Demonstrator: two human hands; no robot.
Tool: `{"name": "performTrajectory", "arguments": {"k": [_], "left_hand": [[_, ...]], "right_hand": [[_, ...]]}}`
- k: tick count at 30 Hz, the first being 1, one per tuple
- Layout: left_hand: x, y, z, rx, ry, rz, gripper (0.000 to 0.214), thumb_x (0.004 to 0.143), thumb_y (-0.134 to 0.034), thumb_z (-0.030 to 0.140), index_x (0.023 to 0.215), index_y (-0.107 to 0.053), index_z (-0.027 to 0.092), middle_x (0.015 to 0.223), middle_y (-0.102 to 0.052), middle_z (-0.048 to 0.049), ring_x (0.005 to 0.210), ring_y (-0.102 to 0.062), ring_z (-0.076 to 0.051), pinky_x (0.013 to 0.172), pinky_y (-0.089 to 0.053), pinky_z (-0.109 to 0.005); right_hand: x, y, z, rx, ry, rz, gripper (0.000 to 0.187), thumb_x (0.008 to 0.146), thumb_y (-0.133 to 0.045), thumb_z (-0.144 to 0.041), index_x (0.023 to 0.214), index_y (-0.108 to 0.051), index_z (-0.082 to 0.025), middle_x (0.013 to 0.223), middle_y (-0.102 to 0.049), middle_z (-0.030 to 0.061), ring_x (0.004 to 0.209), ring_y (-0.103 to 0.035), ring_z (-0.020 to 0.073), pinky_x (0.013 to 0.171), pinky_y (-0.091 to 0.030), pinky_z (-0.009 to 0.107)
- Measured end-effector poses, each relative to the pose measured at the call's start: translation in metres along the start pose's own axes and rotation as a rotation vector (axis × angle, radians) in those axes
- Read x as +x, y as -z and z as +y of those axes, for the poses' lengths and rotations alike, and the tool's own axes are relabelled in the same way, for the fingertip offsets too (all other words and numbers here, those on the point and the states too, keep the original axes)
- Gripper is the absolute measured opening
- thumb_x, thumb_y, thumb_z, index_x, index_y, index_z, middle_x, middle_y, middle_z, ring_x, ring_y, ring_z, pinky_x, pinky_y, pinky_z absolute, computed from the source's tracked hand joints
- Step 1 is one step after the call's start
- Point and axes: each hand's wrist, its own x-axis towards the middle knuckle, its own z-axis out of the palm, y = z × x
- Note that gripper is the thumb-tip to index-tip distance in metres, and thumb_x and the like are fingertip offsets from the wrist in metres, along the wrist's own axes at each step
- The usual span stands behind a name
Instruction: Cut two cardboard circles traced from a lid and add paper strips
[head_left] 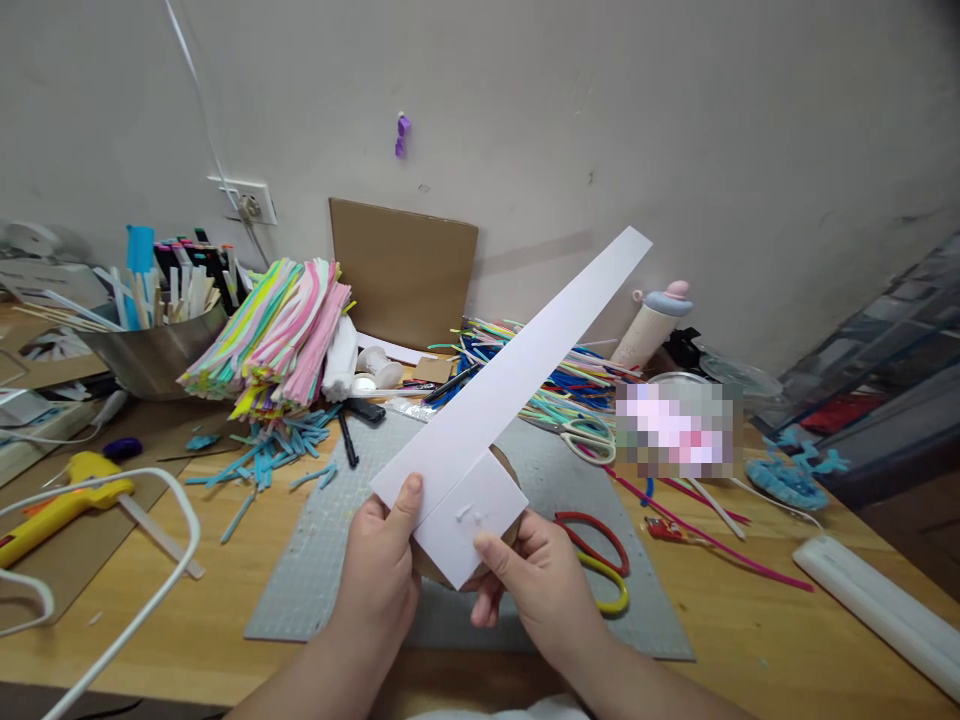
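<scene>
A long white paper strip [517, 370] slants up and to the right above the cutting mat [300, 590]. My left hand [384, 565] pinches its lower end, thumb on top and fingers underneath. Against the strip's lower edge lies a squarish white paper piece [476, 520] with small whitish marks near its middle; whether the two are joined I cannot tell. My right hand [544, 575] grips this piece at its right side, thumb on the face. Behind the papers shows part of a round brown cardboard piece [504, 462], mostly hidden.
Red-and-yellow-handled scissors [619, 560] lie right of my right hand, with pale-handled scissors [589, 440] farther back. Pipe cleaners [277, 340] bundle behind at left, near a metal bowl [150, 355]. A yellow glue gun [75, 495] rests far left; a white bar [874, 610] lies right.
</scene>
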Motion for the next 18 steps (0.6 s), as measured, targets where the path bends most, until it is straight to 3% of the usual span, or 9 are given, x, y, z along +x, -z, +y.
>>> {"name": "performTrajectory", "arguments": {"k": [12, 18], "left_hand": [[0.000, 0.006, -0.001, 0.040, -0.051, -0.064, 0.036, 0.065, -0.081, 0.034, 0.090, -0.067, 0.012, 0.079, -0.076, -0.0067, 0.068, -0.070, -0.022, 0.060, -0.056, -0.027], [-0.001, 0.004, 0.003, 0.133, -0.060, -0.157, 0.028, 0.072, -0.077, 0.033, 0.089, -0.068, 0.013, 0.078, -0.075, -0.0061, 0.066, -0.069, -0.020, 0.058, -0.054, -0.026]], "right_hand": [[0.001, 0.003, 0.009, 0.011, 0.041, 0.013, 0.049, 0.069, -0.071, -0.059, 0.077, -0.053, -0.014, 0.049, -0.064, 0.0021, 0.035, -0.060, 0.0150, 0.034, -0.046, 0.020], [0.001, 0.004, 0.012, -0.023, 0.083, 0.075, 0.048, 0.070, -0.071, -0.060, 0.074, -0.054, -0.015, 0.046, -0.063, 0.0020, 0.034, -0.058, 0.0149, 0.034, -0.046, 0.021]]}}
